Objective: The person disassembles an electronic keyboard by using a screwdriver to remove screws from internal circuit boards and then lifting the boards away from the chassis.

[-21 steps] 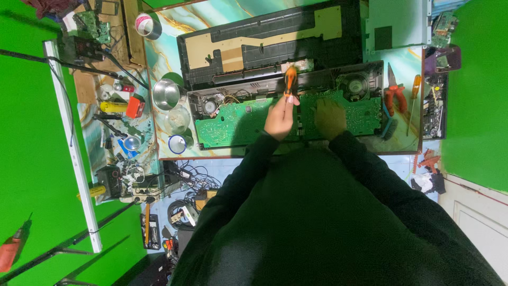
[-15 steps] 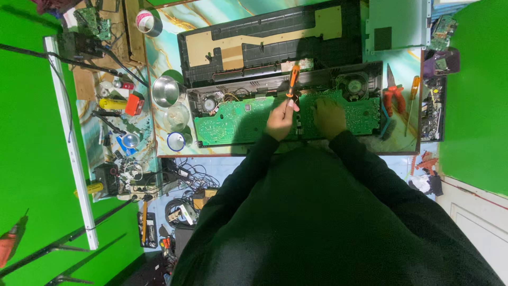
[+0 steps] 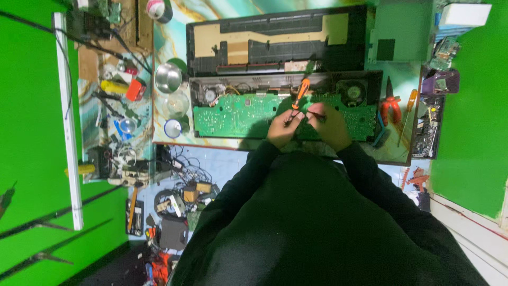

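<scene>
Green walls, marbled tabletop [image 3: 174, 50]; left hand [image 3: 283, 130] grips orange screwdriver [image 3: 300, 91], right hand [image 3: 330, 124] pinches thin rod over circuit board [image 3: 233, 114].

The right hand [image 3: 332, 123] has moved in beside the left hand [image 3: 283, 127] at the screwdriver [image 3: 300, 91].

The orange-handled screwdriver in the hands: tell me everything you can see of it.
The screwdriver has a bright orange handle, plastic by its look, with a darker band partway down. It stands tilted over the long green circuit board, handle end pointing away from the person. The left hand grips its lower part, so the shaft and tip are hidden. The right hand sits close beside, holding a thin dark rod-like piece; whether that touches the screwdriver cannot be told.
</scene>
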